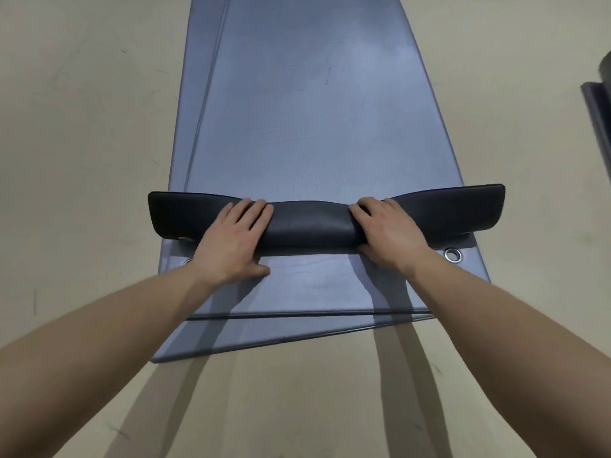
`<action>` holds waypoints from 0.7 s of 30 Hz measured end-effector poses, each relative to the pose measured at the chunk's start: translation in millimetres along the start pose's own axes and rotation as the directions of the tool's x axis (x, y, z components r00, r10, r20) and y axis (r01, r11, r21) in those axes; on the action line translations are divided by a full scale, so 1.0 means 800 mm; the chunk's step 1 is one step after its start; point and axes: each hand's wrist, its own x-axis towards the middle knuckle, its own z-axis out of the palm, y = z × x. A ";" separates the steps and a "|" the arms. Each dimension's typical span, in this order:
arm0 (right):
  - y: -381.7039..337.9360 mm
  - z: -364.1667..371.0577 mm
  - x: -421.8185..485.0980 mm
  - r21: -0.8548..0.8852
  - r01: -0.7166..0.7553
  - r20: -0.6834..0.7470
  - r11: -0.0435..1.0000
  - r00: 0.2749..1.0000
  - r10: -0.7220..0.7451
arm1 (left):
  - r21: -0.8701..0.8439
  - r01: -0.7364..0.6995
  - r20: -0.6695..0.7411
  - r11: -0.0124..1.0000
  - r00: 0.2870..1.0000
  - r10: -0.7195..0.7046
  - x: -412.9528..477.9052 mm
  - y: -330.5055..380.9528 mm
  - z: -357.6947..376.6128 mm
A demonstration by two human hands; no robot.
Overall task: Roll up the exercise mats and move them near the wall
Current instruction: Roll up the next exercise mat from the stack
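Two hands: left hand and right hand. At least three stacked blue-grey exercise mats: top mat, middle mat, bottom mat. Two metal eyelets: near eyelet and half-hidden eyelet. One dark mat at the right edge.

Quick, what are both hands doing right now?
Left hand: holding the rolled dark end of the blue-grey exercise mat, fingers curled over it.
Right hand: holding the same roll.
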 end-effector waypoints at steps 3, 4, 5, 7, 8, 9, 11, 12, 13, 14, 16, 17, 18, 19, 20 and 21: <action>-0.003 -0.017 0.008 0.064 -0.060 0.130 0.996 0.990 0.051 | 0.000 -0.019 0.015 1.000 1.000 0.019 0.009 -0.003 -0.002; -0.005 -0.023 0.009 0.069 -0.068 0.170 0.995 0.984 0.056 | -0.003 -0.019 0.007 1.000 1.000 0.019 0.013 0.000 -0.007; -0.006 -0.028 0.009 0.069 -0.064 0.200 0.996 0.979 0.049 | -0.013 -0.009 0.006 1.000 1.000 0.009 0.016 0.003 -0.011; -0.005 -0.039 0.006 0.068 -0.050 0.250 0.996 0.968 0.031 | -0.043 -0.009 0.018 0.999 1.000 0.010 0.019 0.008 -0.020; -0.004 -0.044 0.001 0.066 -0.038 0.279 0.997 0.960 0.018 | -0.069 -0.027 0.050 0.997 0.998 0.031 0.017 0.008 -0.025; -0.001 -0.048 -0.005 0.068 -0.022 0.311 0.997 0.950 0.000 | -0.119 -0.047 0.103 0.992 0.993 0.060 0.014 0.007 -0.028; 0.007 -0.059 -0.024 0.122 -0.037 0.407 0.992 0.913 -0.016 | -0.308 -0.038 0.221 0.951 0.969 0.111 0.005 0.000 -0.033; 0.013 -0.064 -0.037 0.171 -0.064 0.451 0.983 0.892 -0.020 | -0.402 -0.005 0.284 0.916 0.950 0.130 -0.001 -0.003 -0.035; 0.018 -0.067 -0.049 0.236 -0.091 0.472 0.968 0.881 -0.032 | -0.468 0.031 0.332 0.883 0.932 0.143 -0.007 -0.005 -0.035; 0.023 -0.066 -0.060 0.308 -0.118 0.455 0.944 0.890 -0.037 | -0.502 0.051 0.357 0.863 0.922 0.153 -0.012 -0.006 -0.034; 0.024 -0.059 -0.079 0.345 -0.147 0.332 0.927 0.943 0.026 | -0.503 0.041 0.366 0.863 0.915 0.170 -0.015 -0.004 -0.032; 0.022 -0.053 -0.085 0.243 -0.108 0.232 0.964 0.971 0.050 | -0.501 0.034 0.365 0.865 0.915 0.175 -0.012 -0.003 -0.032; 0.019 -0.047 -0.090 0.102 -0.055 0.150 0.993 0.988 0.040 | -0.512 0.036 0.360 0.858 0.916 0.176 -0.008 -0.004 -0.032; 0.015 -0.038 -0.095 -0.011 -0.010 0.095 1.000 0.995 0.011 | -0.532 0.047 0.356 0.845 0.918 0.173 -0.003 -0.005 -0.032; 0.010 -0.029 -0.101 -0.077 0.028 0.060 0.997 0.998 -0.024 | -0.555 0.064 0.355 0.829 0.920 0.166 0.001 -0.006 -0.033; 0.005 -0.021 -0.108 -0.116 0.053 0.042 0.992 0.998 -0.048 | -0.576 0.085 0.364 0.813 0.917 0.161 0.004 -0.007 -0.033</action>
